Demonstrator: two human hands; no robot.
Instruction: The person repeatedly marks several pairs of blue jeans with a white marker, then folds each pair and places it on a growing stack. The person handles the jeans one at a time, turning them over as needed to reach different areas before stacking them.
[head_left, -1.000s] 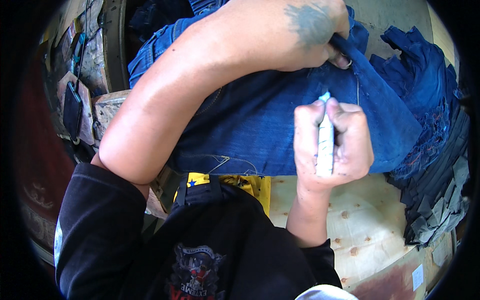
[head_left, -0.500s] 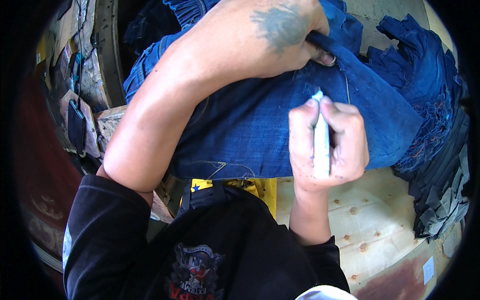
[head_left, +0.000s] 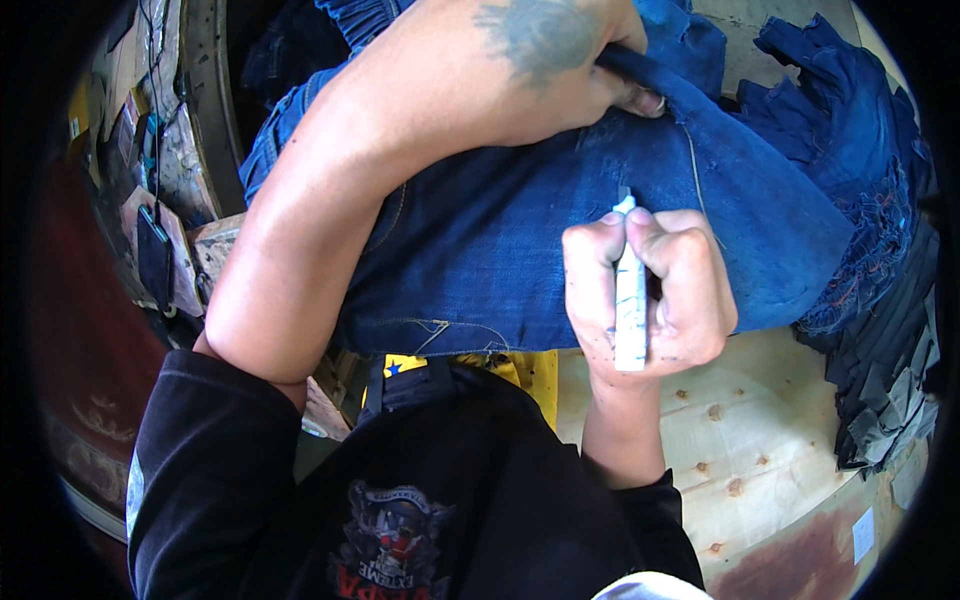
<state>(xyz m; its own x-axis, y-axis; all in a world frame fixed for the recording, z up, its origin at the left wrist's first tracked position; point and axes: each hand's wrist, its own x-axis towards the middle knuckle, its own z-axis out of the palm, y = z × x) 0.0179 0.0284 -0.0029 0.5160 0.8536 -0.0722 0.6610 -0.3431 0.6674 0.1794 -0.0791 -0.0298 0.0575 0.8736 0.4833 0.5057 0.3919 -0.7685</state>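
A dark blue denim garment (head_left: 500, 240) lies spread over a light wooden table (head_left: 760, 450). My left hand (head_left: 540, 70), with a tattoo on its back, pinches a fold of the denim near the top of the view and presses it down. My right hand (head_left: 650, 290) is closed around a white marker (head_left: 630, 290) held upright in the fist. The marker's tip touches the denim close to a pale stitched seam.
More blue denim pieces (head_left: 860, 130) are piled at the right, above a stack of dark fabric pieces (head_left: 890, 380) at the table's right edge. Wooden scraps and dark objects (head_left: 160, 250) stand at the left. I wear a black top over a yellow apron (head_left: 520, 370).
The view has shifted slightly, so both hands sit a little lower and more to the left. My left hand keeps its hold on the fold; the marker stays on the denim.
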